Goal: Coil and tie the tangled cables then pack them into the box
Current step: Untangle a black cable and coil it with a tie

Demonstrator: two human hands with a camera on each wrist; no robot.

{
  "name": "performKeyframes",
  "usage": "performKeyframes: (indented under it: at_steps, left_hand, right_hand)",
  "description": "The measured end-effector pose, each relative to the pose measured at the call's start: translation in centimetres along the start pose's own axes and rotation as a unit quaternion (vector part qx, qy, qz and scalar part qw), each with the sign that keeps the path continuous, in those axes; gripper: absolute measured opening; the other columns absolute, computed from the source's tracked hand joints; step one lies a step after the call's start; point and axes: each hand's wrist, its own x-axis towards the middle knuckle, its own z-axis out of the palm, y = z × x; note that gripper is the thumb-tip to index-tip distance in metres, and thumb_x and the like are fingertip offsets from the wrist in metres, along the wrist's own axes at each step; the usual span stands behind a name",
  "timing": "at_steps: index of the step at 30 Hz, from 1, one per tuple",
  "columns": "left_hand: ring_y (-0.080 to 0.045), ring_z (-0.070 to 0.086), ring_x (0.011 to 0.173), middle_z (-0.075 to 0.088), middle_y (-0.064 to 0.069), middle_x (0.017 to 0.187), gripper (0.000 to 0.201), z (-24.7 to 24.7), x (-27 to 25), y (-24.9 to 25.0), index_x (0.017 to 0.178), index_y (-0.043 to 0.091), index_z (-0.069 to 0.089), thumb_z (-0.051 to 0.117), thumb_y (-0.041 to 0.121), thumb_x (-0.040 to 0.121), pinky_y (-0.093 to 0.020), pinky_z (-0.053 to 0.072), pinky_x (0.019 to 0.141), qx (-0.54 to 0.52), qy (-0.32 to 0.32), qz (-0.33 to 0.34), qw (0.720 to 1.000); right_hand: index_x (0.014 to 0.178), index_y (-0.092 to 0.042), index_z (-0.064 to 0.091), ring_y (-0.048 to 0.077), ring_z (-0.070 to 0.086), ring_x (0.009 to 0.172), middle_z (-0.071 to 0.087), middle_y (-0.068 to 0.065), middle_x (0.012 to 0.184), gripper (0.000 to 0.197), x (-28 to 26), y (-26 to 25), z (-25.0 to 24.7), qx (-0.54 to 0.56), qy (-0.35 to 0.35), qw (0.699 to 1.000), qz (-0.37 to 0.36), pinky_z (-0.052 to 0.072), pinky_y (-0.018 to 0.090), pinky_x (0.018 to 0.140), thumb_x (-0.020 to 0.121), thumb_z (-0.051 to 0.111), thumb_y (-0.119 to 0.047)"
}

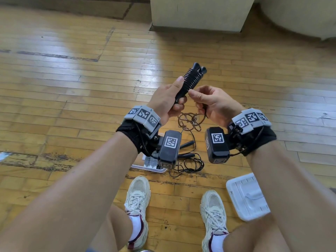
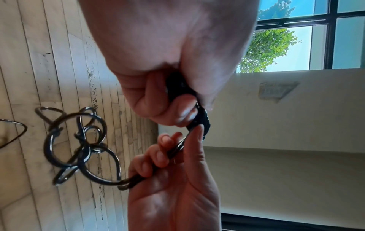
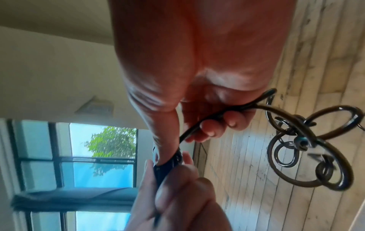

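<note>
Above the wooden floor (image 1: 72, 73), tightly wound black cable bundle (image 1: 190, 79) gripped in left hand (image 1: 167, 100), right hand (image 1: 212, 104) fingers pinching its loose looping tail (image 1: 189, 121), more tangled cable (image 1: 189, 160) below, white box (image 1: 152, 167) and lid (image 1: 247, 195) near shoes.

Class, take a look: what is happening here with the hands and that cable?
The left hand grips a tightly wound black cable bundle. The right hand pinches the cable's loose end beside it; the loose curly loops hang below. A second black cable lies unwound on the wooden floor beside a white plastic box.
</note>
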Motion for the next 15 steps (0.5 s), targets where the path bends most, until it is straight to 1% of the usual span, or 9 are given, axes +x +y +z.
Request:
performKeyframes:
  at_steps: [2, 3, 4, 5, 7, 9, 12, 13, 15]
  left_hand:
    - [-0.008, 0.028, 0.042, 0.045, 0.003, 0.056, 0.036, 0.1, -0.1, 0.0, 0.098, 0.011, 0.054, 0.05, 0.047, 0.101, -0.019, 0.025, 0.04, -0.019, -0.012, -0.014, 1.0]
    - [-0.008, 0.027, 0.041, 0.043, 0.003, 0.054, 0.038, 0.1, -0.1, -0.1, 0.101, 0.011, 0.055, 0.049, 0.049, 0.101, -0.019, 0.025, 0.039, -0.03, -0.024, -0.025, 0.999]
    - [-0.008, 0.026, 0.04, 0.041, 0.005, 0.053, 0.04, 0.2, -0.1, -0.1, 0.105, 0.012, 0.056, 0.048, 0.051, 0.1, -0.018, 0.025, 0.038, -0.041, -0.041, -0.039, 0.998]
    - [-0.007, 0.026, 0.039, 0.04, 0.006, 0.051, 0.041, 0.2, -0.1, -0.1, 0.104, 0.013, 0.056, 0.046, 0.052, 0.101, -0.017, 0.025, 0.036, -0.054, -0.058, -0.052, 0.996]
    - [-0.007, 0.03, 0.038, 0.04, 0.005, 0.051, 0.043, 0.5, -0.2, -0.1, 0.091, 0.015, 0.055, 0.04, 0.054, 0.103, -0.017, 0.025, 0.037, -0.066, -0.071, -0.068, 0.993]
    - [-0.011, 0.041, 0.045, 0.05, 0.0, 0.059, 0.046, 0.8, -0.2, 0.1, 0.089, 0.015, 0.056, 0.036, 0.053, 0.104, -0.02, 0.034, 0.043, -0.029, -0.043, -0.062, 0.997]
    - [-0.017, 0.057, 0.064, 0.063, -0.007, 0.082, 0.053, 1.1, -0.1, -0.2, 0.104, 0.004, 0.062, 0.035, 0.05, 0.105, -0.028, 0.049, 0.057, 0.139, 0.008, 0.003, 0.99]
    - [-0.019, 0.059, 0.069, 0.063, -0.008, 0.088, 0.053, 1.2, 0.0, -0.4, 0.109, 0.001, 0.061, 0.037, 0.048, 0.105, -0.029, 0.051, 0.059, 0.186, 0.01, 0.03, 0.982]
    - [-0.022, 0.058, 0.071, 0.061, -0.01, 0.09, 0.049, 1.3, -0.1, -0.8, 0.115, -0.002, 0.058, 0.04, 0.043, 0.105, -0.031, 0.05, 0.059, 0.225, 0.009, 0.069, 0.972]
  right_hand:
    - [0.124, -0.017, 0.054, 0.007, 0.045, 0.059, 0.064, -0.004, 0.082, 0.057, 0.0, -0.1, -0.1, 0.024, -0.002, 1.0, 0.005, 0.035, 0.023, 0.058, 0.073, 0.077, -0.024]
    - [0.135, -0.021, 0.049, 0.006, 0.044, 0.059, 0.066, -0.008, 0.081, 0.064, -0.1, 0.0, -0.1, 0.028, -0.016, 0.999, -0.003, 0.035, 0.021, 0.056, 0.077, 0.075, -0.022]
    - [0.14, -0.025, 0.046, 0.006, 0.042, 0.059, 0.066, -0.01, 0.078, 0.065, -0.3, -0.1, -0.1, 0.032, -0.035, 0.999, -0.017, 0.034, 0.02, 0.054, 0.08, 0.072, -0.019]
    - [0.141, -0.027, 0.046, 0.006, 0.039, 0.059, 0.064, -0.011, 0.075, 0.064, -0.4, -0.1, 0.1, 0.038, -0.051, 0.997, -0.032, 0.031, 0.02, 0.054, 0.083, 0.07, -0.016]
    - [0.141, -0.024, 0.049, 0.006, 0.037, 0.057, 0.062, -0.008, 0.079, 0.063, -0.6, -0.2, 0.4, 0.053, -0.052, 0.996, -0.054, 0.028, 0.02, 0.053, 0.083, 0.07, -0.014]
    - [0.141, -0.018, 0.05, 0.006, 0.04, 0.056, 0.066, -0.003, 0.084, 0.067, -0.5, -0.2, 0.5, 0.058, -0.016, 0.996, -0.065, 0.028, 0.019, 0.05, 0.079, 0.073, -0.015]
    - [0.14, -0.016, 0.052, 0.005, 0.046, 0.055, 0.069, -0.001, 0.086, 0.075, -0.3, -0.1, 0.4, 0.044, 0.058, 0.995, -0.066, 0.032, 0.021, 0.05, 0.071, 0.08, -0.021]
    - [0.14, -0.016, 0.051, 0.004, 0.045, 0.054, 0.07, -0.004, 0.083, 0.077, -0.2, 0.0, 0.4, 0.041, 0.081, 0.994, -0.062, 0.033, 0.022, 0.05, 0.07, 0.081, -0.024]
    - [0.141, -0.017, 0.05, 0.004, 0.042, 0.052, 0.069, -0.008, 0.074, 0.078, -0.1, 0.1, 0.4, 0.049, 0.107, 0.992, -0.05, 0.033, 0.021, 0.049, 0.07, 0.082, -0.027]
